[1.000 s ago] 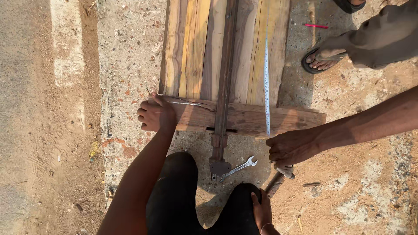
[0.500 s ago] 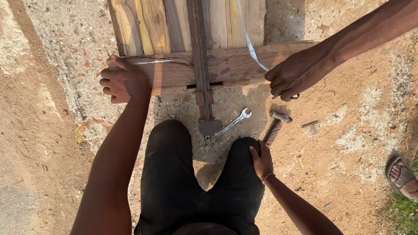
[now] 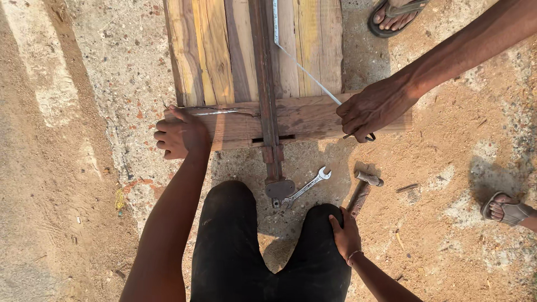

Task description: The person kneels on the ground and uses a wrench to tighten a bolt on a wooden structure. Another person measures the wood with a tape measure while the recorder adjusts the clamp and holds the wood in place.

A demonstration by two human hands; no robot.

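wooden cross board (image 3: pixel 302 120) gripped at left end by left hand (image 3: pixel 180 136), right hand (image 3: pixel 347 235) flat on knee, hammer (image 3: pixel 361 193) and spanner (image 3: pixel 305 188) lying unused nearby, co-worker's hand (image 3: pixel 372 109) pinning tape (image 3: pixel 305 67).

Bare arms, black trousers (image 3: pixel 246 251), a thin bracelet (image 3: pixel 354 256) on the right wrist.

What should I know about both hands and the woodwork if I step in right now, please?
Left hand: gripping the left end of the cross board of the plank panel on the ground.
Right hand: on the right knee, beside the hammer; holds nothing.
Bar clamp runs down the panel's middle; spanner lies by its foot.
A co-worker's hand holds a measuring tape at the board's right end.
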